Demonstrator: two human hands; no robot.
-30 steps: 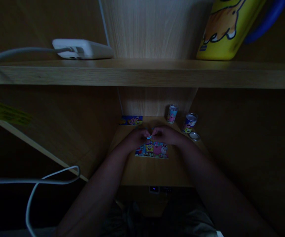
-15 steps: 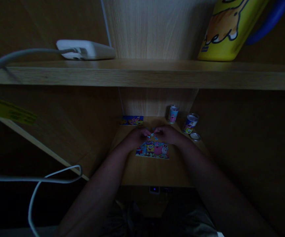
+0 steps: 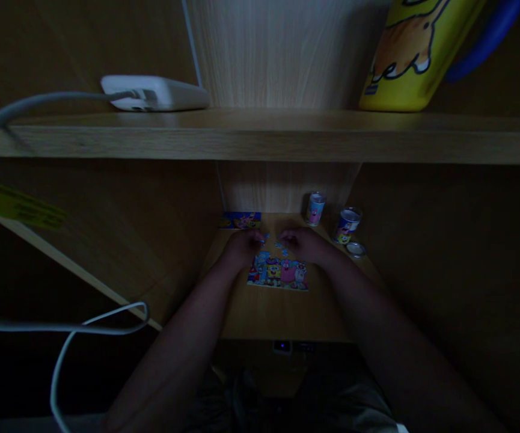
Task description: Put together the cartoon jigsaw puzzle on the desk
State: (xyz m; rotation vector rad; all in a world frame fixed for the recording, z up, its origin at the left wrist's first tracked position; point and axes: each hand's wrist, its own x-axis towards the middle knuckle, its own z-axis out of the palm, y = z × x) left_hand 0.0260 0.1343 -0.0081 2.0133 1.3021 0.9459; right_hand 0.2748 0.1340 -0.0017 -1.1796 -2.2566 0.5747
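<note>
A partly assembled cartoon jigsaw puzzle (image 3: pixel 280 273) lies flat on the wooden desk, its upper edge uneven. Just above its left corner is my left hand (image 3: pixel 243 245), fingers pinched at a small puzzle piece (image 3: pixel 263 242). My right hand (image 3: pixel 302 242) hovers past the puzzle's upper right, fingers curled together; what they hold, if anything, is too small and dark to make out. Loose puzzle pieces (image 3: pixel 282 248) lie between the two hands, close to the right fingertips.
A blue cartoon card (image 3: pixel 240 220) lies at the back left. Two printed tins, one farther back (image 3: pixel 315 209) and one nearer (image 3: pixel 347 227), stand at the right beside a round lid (image 3: pixel 356 249). Overhead, a shelf (image 3: pixel 260 143) carries a white charger (image 3: pixel 156 93) and a yellow mug (image 3: pixel 404 60).
My hands, which met over the loose pieces, have come apart. The left hand has drawn off to the left, uncovering the puzzle's upper left; the right has hardly moved.
</note>
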